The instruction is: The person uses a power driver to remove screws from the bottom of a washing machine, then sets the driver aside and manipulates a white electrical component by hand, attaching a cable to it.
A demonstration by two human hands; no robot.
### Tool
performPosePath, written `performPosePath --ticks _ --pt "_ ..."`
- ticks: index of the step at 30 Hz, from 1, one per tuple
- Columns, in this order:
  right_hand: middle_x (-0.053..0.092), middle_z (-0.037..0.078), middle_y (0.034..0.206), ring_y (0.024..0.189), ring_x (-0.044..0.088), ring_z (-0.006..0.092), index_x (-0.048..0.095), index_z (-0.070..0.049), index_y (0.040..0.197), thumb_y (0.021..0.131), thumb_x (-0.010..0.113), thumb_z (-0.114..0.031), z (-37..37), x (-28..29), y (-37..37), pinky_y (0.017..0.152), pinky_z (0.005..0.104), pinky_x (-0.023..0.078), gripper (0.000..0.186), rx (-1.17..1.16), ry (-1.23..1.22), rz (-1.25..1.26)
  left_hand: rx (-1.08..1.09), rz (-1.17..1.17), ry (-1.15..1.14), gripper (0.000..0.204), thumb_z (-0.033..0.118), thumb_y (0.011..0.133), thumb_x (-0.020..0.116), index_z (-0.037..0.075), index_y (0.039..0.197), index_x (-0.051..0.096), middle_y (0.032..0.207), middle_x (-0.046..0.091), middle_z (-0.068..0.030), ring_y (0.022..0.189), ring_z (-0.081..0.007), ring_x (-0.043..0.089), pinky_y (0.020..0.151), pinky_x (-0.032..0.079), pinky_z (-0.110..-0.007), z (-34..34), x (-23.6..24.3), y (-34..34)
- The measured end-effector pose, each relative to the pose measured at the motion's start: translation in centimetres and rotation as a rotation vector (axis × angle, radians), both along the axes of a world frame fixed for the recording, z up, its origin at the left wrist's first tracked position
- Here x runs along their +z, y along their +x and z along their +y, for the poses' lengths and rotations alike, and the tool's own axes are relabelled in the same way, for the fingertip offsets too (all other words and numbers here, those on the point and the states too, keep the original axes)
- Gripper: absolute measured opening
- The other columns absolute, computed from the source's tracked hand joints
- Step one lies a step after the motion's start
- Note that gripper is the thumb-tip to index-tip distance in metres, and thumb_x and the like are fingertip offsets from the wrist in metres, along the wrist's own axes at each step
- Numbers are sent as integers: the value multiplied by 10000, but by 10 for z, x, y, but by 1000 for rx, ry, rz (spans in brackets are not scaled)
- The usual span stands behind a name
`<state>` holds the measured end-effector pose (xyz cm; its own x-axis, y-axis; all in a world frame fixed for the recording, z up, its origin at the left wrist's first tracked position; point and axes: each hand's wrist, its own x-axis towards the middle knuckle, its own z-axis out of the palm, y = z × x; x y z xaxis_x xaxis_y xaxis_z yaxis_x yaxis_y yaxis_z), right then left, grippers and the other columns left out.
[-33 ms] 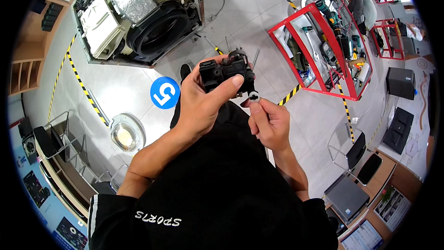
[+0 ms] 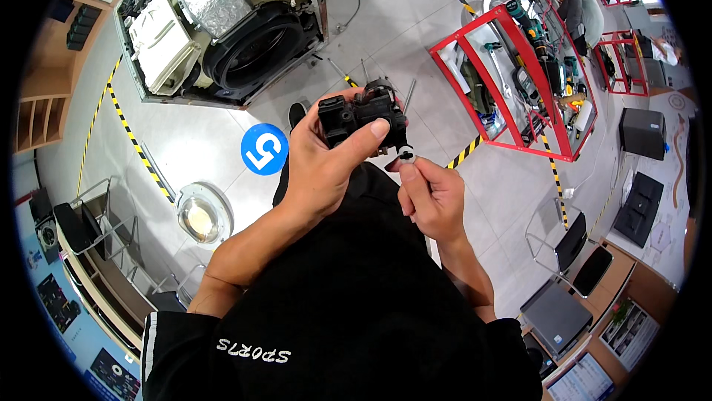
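My left hand (image 2: 326,164) is wrapped round a black plastic machine part (image 2: 359,116), thumb across its front. The part has a blocky left end and a ringed right end; its exact kind I cannot make out. At its lower right sits a small whitish round piece (image 2: 406,153) with a dark middle. The thumb and forefinger of my right hand (image 2: 432,197) pinch this piece; whether it is fixed to the part cannot be seen. Both hands are held in front of my black shirt, above the floor.
An opened washing machine (image 2: 252,52) stands at the far left. A round door (image 2: 203,216) lies on the floor below it. To the right is a red tool cart (image 2: 512,130) with tools; a person (image 2: 582,12) crouches behind it. Thin rods (image 2: 410,95) lie beyond my hands.
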<state>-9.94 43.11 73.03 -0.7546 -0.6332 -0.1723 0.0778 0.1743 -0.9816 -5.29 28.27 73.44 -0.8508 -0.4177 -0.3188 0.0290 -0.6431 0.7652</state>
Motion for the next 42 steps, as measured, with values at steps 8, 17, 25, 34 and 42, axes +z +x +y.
performPosePath --ticks 8,17,25,34,42 --pt "454 -2 449 391 400 45 635 27 858 906 500 -154 6 3 1 396 213 295 231 45 34 -39 -27 18 74 412 47 795 608 -41 1155 428 1055 568 -224 952 -322 606 815 518 -392 -3 0 -1" --pt "496 21 466 350 404 49 613 12 946 929 459 -240 -3 7 -11 357 179 306 296 19 61 -330 -156 -147 336 322 149 836 600 -18 1085 484 994 607 -137 892 -219 619 731 529 -315 -7 -12 -12" --pt "491 35 456 316 391 62 612 15 962 917 465 -262 -8 13 -26 311 182 277 317 36 24 -491 -187 -151 516 372 254 859 567 -14 1107 496 1050 593 -143 905 -237 614 815 515 -341 -11 -22 -7" --pt "449 25 409 278 315 53 623 8 936 929 440 -260 -18 -1 -15 301 187 245 324 23 100 -399 -182 -138 394 360 227 842 606 -3 1105 518 1039 607 -127 926 -191 602 804 498 -316 -10 -39 -5" --pt "428 -31 454 353 382 33 629 -6 879 933 460 -255 -17 -5 -8 350 192 271 307 77 64 -375 -58 -73 385 323 231 860 588 -12 1063 528 1024 609 -137 950 -209 603 689 519 -295 -9 -38 -2"
